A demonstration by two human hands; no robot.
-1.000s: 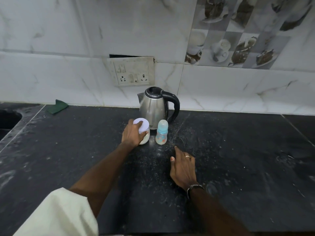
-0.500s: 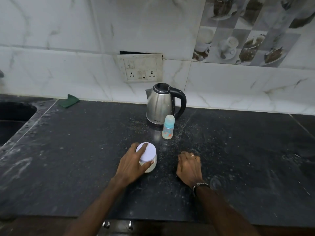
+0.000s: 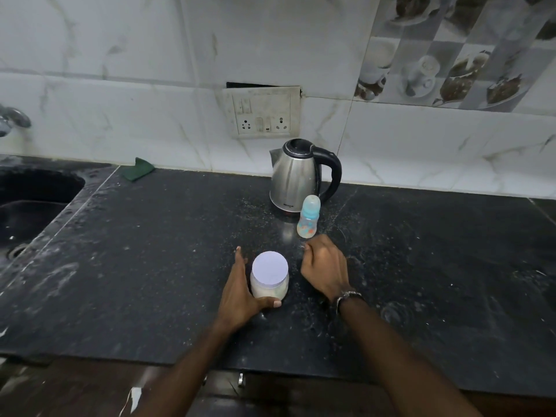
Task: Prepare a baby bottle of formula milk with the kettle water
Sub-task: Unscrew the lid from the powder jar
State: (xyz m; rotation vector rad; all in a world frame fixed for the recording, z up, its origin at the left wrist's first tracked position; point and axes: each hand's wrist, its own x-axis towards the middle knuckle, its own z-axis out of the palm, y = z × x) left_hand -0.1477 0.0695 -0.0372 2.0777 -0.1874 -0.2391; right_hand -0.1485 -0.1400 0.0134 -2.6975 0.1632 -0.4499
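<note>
Tap (image 3: 12, 118) cut by left edge; sink (image 3: 33, 203) partly out of frame; kettle (image 3: 296, 176) logo unreadable.

The desk (image 3: 436, 266) lies bare and open to the right of the right hand (image 3: 326, 270), and broadly to the left of the left hand (image 3: 240, 293) as far as the sink (image 3: 33, 203). Straight ahead the way narrows: the baby bottle (image 3: 308, 217) stands just beyond the right hand's knuckles, with the kettle (image 3: 296, 176) close behind it against the wall. The lidded jar (image 3: 270, 275) fills the gap between the hands.
</note>
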